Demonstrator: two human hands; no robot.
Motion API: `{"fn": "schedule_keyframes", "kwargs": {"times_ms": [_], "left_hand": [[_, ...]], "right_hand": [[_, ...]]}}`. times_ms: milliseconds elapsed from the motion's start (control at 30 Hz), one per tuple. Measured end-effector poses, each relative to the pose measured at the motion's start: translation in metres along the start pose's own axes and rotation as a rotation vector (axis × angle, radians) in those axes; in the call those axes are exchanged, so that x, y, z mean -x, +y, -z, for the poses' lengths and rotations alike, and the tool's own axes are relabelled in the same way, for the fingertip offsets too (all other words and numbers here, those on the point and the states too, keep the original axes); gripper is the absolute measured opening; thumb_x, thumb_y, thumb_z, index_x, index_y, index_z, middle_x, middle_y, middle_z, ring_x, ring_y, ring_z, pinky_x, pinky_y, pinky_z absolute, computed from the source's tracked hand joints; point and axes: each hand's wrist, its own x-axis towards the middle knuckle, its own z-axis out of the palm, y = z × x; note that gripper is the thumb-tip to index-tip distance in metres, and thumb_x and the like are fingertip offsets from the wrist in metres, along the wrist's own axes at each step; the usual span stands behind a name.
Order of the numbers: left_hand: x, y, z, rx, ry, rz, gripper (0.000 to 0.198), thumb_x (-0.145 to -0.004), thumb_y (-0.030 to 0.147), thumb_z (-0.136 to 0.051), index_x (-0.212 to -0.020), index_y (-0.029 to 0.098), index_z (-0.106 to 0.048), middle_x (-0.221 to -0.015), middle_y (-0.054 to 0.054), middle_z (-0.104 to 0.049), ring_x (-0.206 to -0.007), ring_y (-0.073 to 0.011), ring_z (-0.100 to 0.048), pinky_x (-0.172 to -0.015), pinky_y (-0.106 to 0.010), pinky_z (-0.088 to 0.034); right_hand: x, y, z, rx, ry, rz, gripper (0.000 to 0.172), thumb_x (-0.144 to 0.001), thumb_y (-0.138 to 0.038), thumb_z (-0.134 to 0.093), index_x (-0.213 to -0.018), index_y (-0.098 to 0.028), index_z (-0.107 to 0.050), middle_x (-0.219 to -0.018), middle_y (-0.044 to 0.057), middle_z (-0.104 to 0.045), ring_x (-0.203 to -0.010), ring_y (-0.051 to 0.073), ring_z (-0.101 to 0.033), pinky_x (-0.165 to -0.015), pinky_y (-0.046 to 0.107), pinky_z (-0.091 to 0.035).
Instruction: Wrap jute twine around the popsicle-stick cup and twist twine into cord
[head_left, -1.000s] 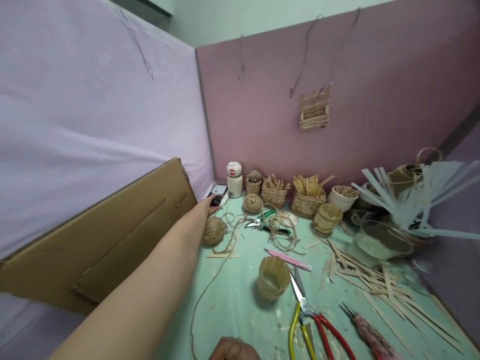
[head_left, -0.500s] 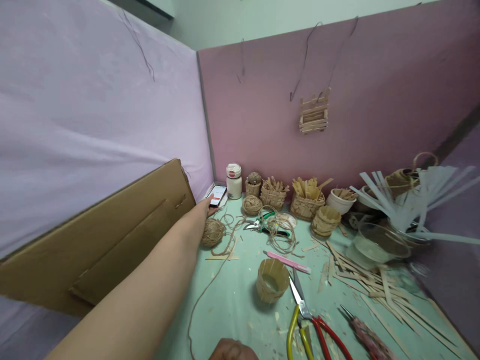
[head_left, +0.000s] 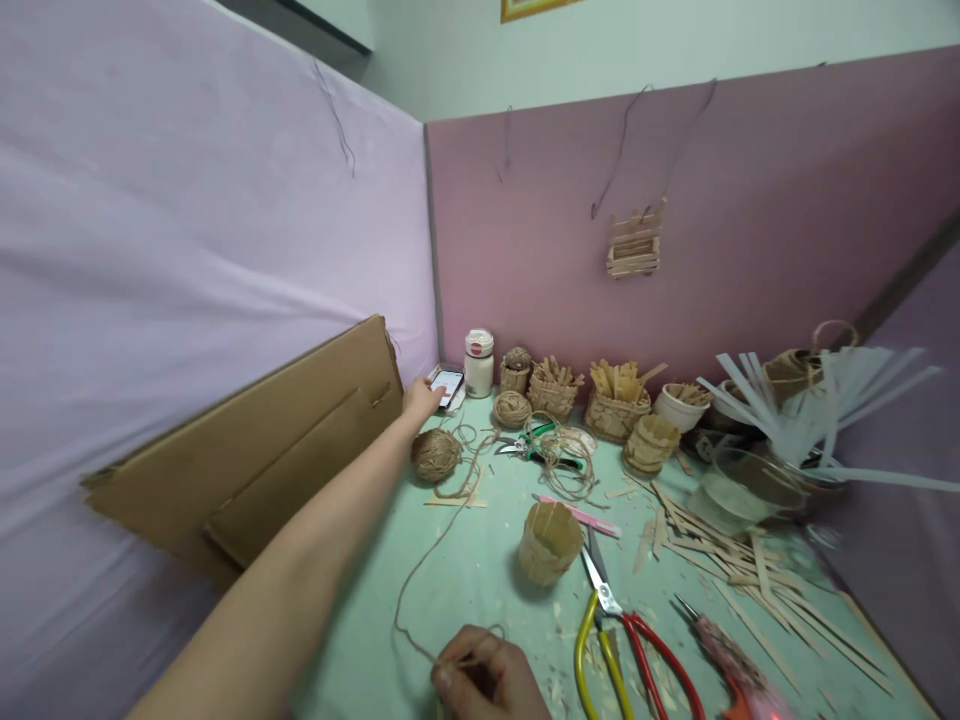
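At the far left of the table my left hand (head_left: 422, 397) reaches to a smartphone (head_left: 448, 384) with a lit screen, one finger stretched onto its face; the other fingers are hard to make out. Near the bottom edge, my right hand (head_left: 499, 680) pinches jute twine (head_left: 411, 637) between thumb and fingers. That strand runs back across the table towards a twine ball (head_left: 436, 455) beside my left forearm. A small round cup (head_left: 550, 545) covered in tan strips stands upright just beyond my right hand. What lies beneath my right hand is partly hidden.
Scissors (head_left: 606, 596) with red and yellow handles lie right of the cup, near a pink cutter (head_left: 581, 517) and a glue gun (head_left: 727, 655). Wooden strips (head_left: 750, 570) are scattered at right. Stick-filled baskets (head_left: 616, 410) line the back. Cardboard (head_left: 307, 440) leans at left.
My right hand has come further into view from the bottom edge, with the twine now visible in its fingers. My left hand stays at the phone. The view has shifted slightly.
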Motion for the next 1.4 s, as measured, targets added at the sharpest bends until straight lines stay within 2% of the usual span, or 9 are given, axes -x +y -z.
{"fn": "schedule_keyframes", "kwargs": {"times_ms": [100, 200, 333, 500, 567, 833, 1033, 1233, 1400], "left_hand": [[0.049, -0.006, 0.003, 0.048, -0.031, -0.412, 0.024, -0.083, 0.035, -0.049, -0.085, 0.018, -0.065, -0.096, -0.005, -0.069, -0.094, -0.0177, -0.06, -0.084, -0.026, -0.046], [0.109, -0.019, 0.005, 0.162, -0.193, -0.573, 0.039, -0.086, 0.043, -0.043, -0.062, 0.019, -0.062, -0.083, -0.004, -0.069, -0.084, -0.0166, -0.062, -0.079, -0.027, -0.047], [0.173, -0.034, 0.014, 0.347, -0.226, -0.809, 0.018, -0.081, 0.033, -0.055, -0.096, 0.024, -0.062, -0.097, -0.005, -0.065, -0.075, -0.0148, -0.059, -0.066, -0.028, -0.047], [0.21, -0.051, 0.019, 0.371, -0.149, -1.315, 0.006, -0.082, 0.022, -0.054, -0.087, 0.021, -0.058, -0.076, -0.004, -0.064, -0.074, -0.016, -0.057, -0.072, -0.032, -0.044], [0.216, -0.059, 0.015, 0.336, -0.16, -1.395, 0.006, -0.082, 0.024, -0.055, -0.086, 0.019, -0.057, -0.077, -0.005, -0.064, -0.076, -0.0164, -0.056, -0.073, -0.032, -0.043], [0.205, -0.076, 0.007, 0.465, -0.223, -1.106, 0.015, -0.087, 0.028, -0.048, -0.08, 0.017, -0.055, -0.082, -0.006, -0.059, -0.082, -0.0159, -0.053, -0.076, -0.029, -0.043], [0.194, -0.077, 0.017, 0.516, -0.414, -0.881, 0.024, -0.085, 0.034, -0.052, -0.071, 0.015, -0.058, -0.066, -0.001, -0.057, -0.064, -0.0119, -0.052, -0.063, -0.023, -0.041], [0.2, -0.075, 0.014, 0.409, -0.551, -0.9, 0.024, -0.083, 0.034, -0.054, -0.072, 0.015, -0.063, -0.067, -0.001, -0.061, -0.064, -0.0113, -0.053, -0.061, -0.022, -0.04], [0.202, -0.077, 0.012, 0.43, -0.461, -0.908, 0.019, -0.081, 0.032, -0.056, -0.079, 0.015, -0.064, -0.078, -0.003, -0.064, -0.074, -0.0128, -0.056, -0.067, -0.023, -0.043]], "right_hand": [[-0.004, -0.002, 0.003, -0.033, 0.139, 0.037, 0.041, -0.069, -0.056, -0.064, -0.068, -0.015, -0.059, -0.054, -0.003, -0.046, -0.051, 0.008, -0.039, -0.051, 0.019, -0.033], [-0.007, -0.007, 0.01, -0.001, 0.259, 0.047, 0.037, -0.071, -0.052, -0.064, -0.071, -0.015, -0.06, -0.055, -0.003, -0.045, -0.052, 0.009, -0.039, -0.051, 0.02, -0.033], [-0.009, -0.017, 0.017, 0.089, 0.441, 0.138, 0.036, -0.072, -0.05, -0.064, -0.074, -0.014, -0.063, -0.059, 0.0, -0.052, -0.054, 0.011, -0.043, -0.051, 0.022, -0.035], [-0.007, -0.03, 0.023, 0.173, 0.724, 0.295, 0.036, -0.071, -0.049, -0.064, -0.077, -0.014, -0.065, -0.064, 0.003, -0.059, -0.061, 0.015, -0.05, -0.055, 0.025, -0.039], [-0.007, -0.033, 0.024, 0.185, 0.761, 0.368, 0.035, -0.072, -0.049, -0.063, -0.079, -0.014, -0.065, -0.068, 0.004, -0.062, -0.064, 0.016, -0.053, -0.058, 0.026, -0.041], [-0.034, -0.03, 0.026, 0.335, 0.723, 0.541, 0.029, -0.074, -0.044, -0.063, -0.08, -0.016, -0.068, -0.08, 0.007, -0.068, -0.073, 0.019, -0.059, -0.065, 0.03, -0.046], [-0.04, -0.024, 0.021, 0.415, 0.657, 0.618, 0.023, -0.079, -0.039, -0.06, -0.082, -0.017, -0.068, -0.08, 0.005, -0.066, -0.072, 0.017, -0.058, -0.066, 0.03, -0.047], [-0.033, -0.015, 0.025, 0.459, 0.687, 0.651, 0.019, -0.081, -0.035, -0.058, -0.083, -0.019, -0.068, -0.081, 0.005, -0.067, -0.078, 0.018, -0.059, -0.076, 0.033, -0.047], [-0.034, -0.011, 0.028, 0.427, 0.675, 0.593, 0.024, -0.083, -0.036, -0.054, -0.089, -0.018, -0.069, -0.084, 0.006, -0.067, -0.076, 0.018, -0.06, -0.072, 0.032, -0.047]]}}
